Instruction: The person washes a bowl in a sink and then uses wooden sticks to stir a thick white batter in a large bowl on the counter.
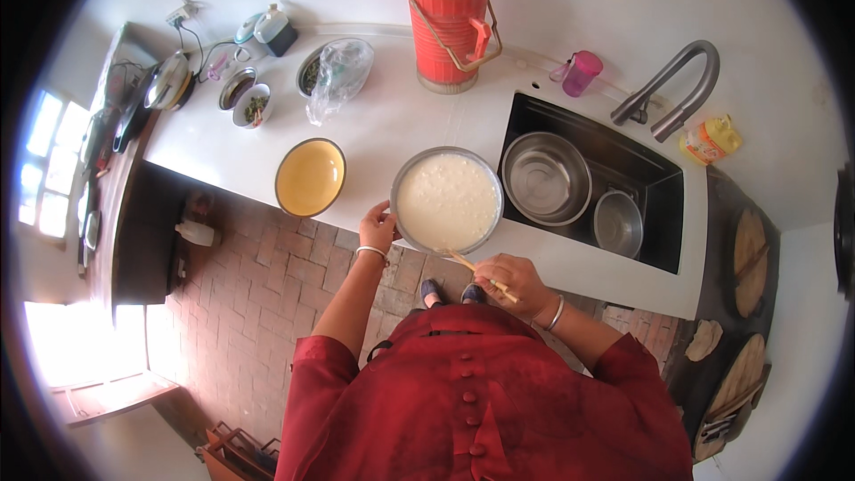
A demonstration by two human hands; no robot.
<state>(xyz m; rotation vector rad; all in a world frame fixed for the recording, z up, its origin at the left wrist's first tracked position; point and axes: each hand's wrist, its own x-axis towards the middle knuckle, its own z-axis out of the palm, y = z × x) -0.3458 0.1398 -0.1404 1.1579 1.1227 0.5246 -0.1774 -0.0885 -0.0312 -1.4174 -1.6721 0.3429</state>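
Observation:
A round metal basin [498, 227] with pale, lumpy batter [449, 200] stands at the counter's front edge, just left of the sink. My left hand [379, 230] grips its left rim, thumb and fingers on the wall. In my right hand [513, 284] is a pair of wooden chopsticks [463, 260], slanting up to the left, their tips at the basin's near rim. A yellow enamel bowl [310, 178], with nothing in it, sits to the left of the basin, apart from it.
The black sink [658, 214] holds a large steel basin [546, 178] and a smaller metal pot [618, 224], below a curved faucet [698, 57]. A red thermos flask [447, 20] stands behind. Bowls of greens [254, 109] and a plastic bag [342, 73] lie at the back left.

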